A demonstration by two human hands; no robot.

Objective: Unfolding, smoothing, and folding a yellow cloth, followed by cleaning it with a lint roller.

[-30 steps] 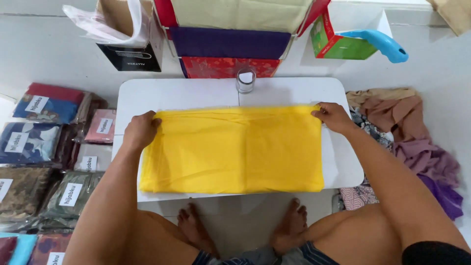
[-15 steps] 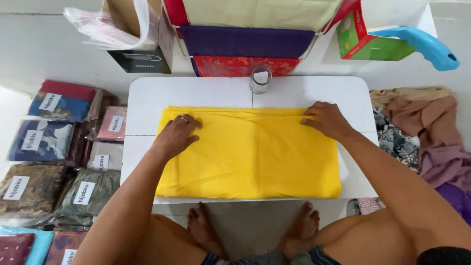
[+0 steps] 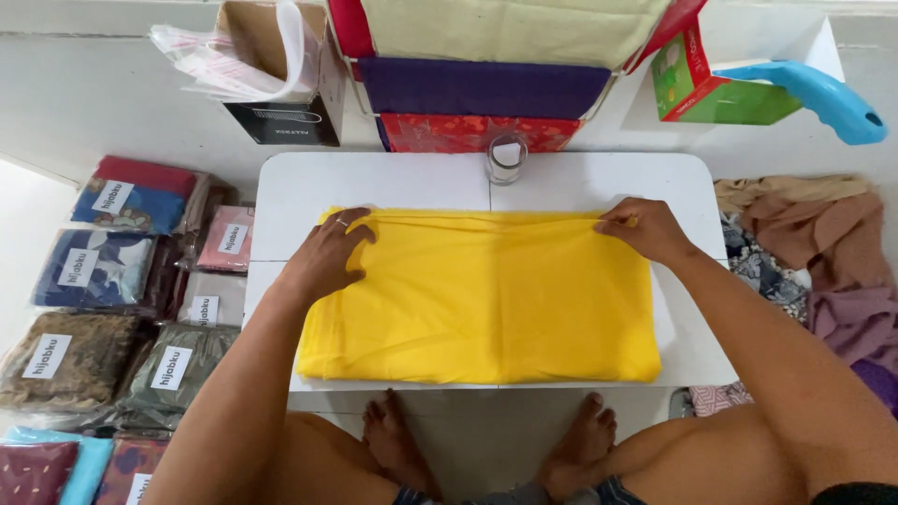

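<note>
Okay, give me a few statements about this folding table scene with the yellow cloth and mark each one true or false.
1. Both hands rest on the far edge of the yellow cloth. True: the left hand lies flat near one corner, and the right hand pinches the edge.
2. The cloth lies on a dark wooden table. False: the white table bears it.
3. A small clear glass stands beyond the cloth. True.
4. The bagged fabrics lie on the person's right. False: they are on the left; loose cloths lie on the right.
5. The blue handle lies on the cloth. False: it is beyond the table.
</note>
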